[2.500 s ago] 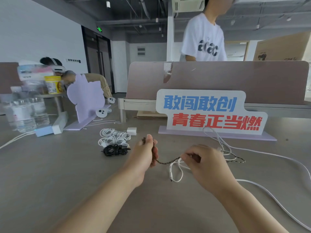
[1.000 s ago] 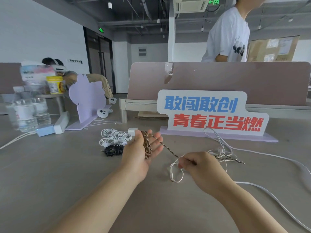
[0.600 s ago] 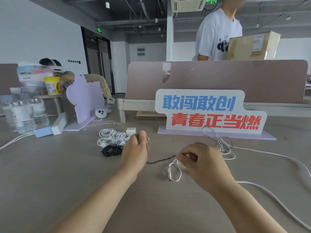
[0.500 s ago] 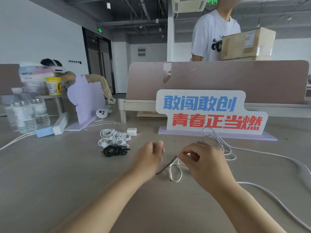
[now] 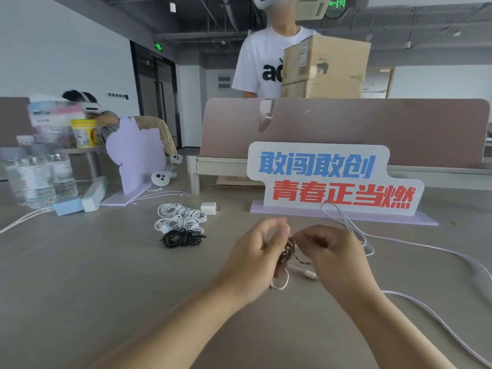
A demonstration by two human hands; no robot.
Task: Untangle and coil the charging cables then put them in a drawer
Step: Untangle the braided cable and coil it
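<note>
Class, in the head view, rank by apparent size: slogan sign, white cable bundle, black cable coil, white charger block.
1. slogan sign
2. white cable bundle
3. black cable coil, only slightly smaller
4. white charger block, smallest, though farthest back

slogan sign [image 5: 330,179] on the table [image 5: 80,275], water bottles [image 5: 40,177] far left, lilac cutout [image 5: 135,158] between

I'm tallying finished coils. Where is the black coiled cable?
Head view, left of centre: the black coiled cable lies on the grey table, in front of the white coiled cables, left of the left hand.
</note>
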